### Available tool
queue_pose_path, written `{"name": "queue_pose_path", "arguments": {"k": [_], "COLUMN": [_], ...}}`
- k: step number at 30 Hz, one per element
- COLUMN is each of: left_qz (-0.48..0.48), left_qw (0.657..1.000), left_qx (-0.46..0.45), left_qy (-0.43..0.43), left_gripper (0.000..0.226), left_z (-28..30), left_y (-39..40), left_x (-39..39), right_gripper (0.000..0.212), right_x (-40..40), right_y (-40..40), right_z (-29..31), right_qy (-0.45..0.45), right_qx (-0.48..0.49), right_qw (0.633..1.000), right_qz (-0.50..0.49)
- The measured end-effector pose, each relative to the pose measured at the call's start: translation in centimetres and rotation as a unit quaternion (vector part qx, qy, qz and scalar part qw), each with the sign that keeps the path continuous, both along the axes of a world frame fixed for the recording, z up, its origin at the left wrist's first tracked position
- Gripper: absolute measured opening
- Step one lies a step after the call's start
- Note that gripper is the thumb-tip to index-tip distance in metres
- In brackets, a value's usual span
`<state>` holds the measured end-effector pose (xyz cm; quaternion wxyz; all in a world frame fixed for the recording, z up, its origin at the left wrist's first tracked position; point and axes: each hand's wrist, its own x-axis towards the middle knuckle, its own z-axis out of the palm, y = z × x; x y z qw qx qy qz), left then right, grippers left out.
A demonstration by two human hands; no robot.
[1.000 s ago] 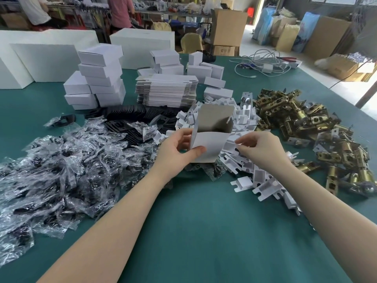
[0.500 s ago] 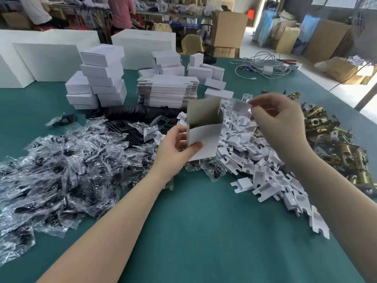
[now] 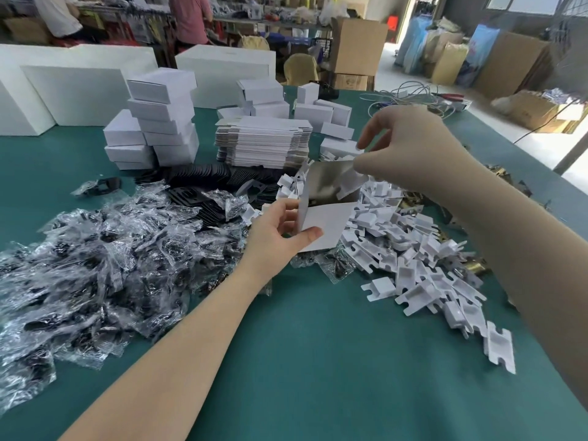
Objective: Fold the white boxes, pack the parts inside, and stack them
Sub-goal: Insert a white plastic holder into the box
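Observation:
My left hand (image 3: 280, 233) grips a half-folded white box (image 3: 327, 224) by its lower left corner, its open mouth facing up and its grey inside showing. My right hand (image 3: 410, 154) is above the box and pinches a white plastic insert (image 3: 353, 183), lowering it into the opening. Under and to the right of the box lies a heap of white plastic inserts (image 3: 423, 259). Behind it stands a pile of flat box blanks (image 3: 264, 141). A stack of folded white boxes (image 3: 159, 119) rises at the back left.
Clear bags of black parts (image 3: 105, 256) cover the left of the green table (image 3: 318, 361). Brass latch parts (image 3: 474, 268) lie at the right, mostly hidden by my right arm. Black plates (image 3: 203, 176), large white cartons (image 3: 73, 87) and cables (image 3: 410, 97) sit further back.
My right hand picked an insert from the heap, lifted it, then brought it left over the box mouth. My left hand has kept the box nearly still.

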<state>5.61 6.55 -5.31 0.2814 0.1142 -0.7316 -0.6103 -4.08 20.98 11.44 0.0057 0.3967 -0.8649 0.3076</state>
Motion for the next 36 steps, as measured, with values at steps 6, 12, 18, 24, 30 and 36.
{"name": "queue_pose_path", "arguments": {"k": [6,12,18,24,30,36], "left_qz": [0.003,0.001,-0.003,0.026,0.034,-0.007], "left_qw": [1.0,1.0,1.0,0.994,0.993,0.995], "left_qx": [-0.007,-0.007,0.018,0.097,0.084,0.072], "left_qy": [-0.002,-0.012,-0.005,0.034,0.072,0.069], "left_gripper": [0.037,0.037,0.035,0.032,0.055,0.027], "left_z": [-0.1,-0.2,-0.1,0.4,1.7,1.8], "left_y": [-0.1,-0.2,-0.3,-0.6,-1.0,-1.3], "left_x": [-0.1,-0.2,-0.3,-0.3,0.2,0.4], "right_gripper": [0.012,0.016,0.015,0.036,0.051,0.04], "right_x": [-0.3,0.0,-0.5,-0.4,1.1,3.1], "right_y": [-2.4,-2.6,-1.6,-1.3,-1.7,-2.5], "right_z": [-0.6,-2.4,-3.6,-8.7,-14.2,-15.4], "right_qy": [0.047,0.077,0.073,-0.137,-0.21,-0.416], "right_qx": [0.118,0.114,0.011,-0.241,-0.194,-0.315], "right_qw": [0.991,0.988,0.997,0.956,0.958,0.85], "right_qz": [-0.034,-0.064,-0.022,-0.097,-0.015,0.074]}}
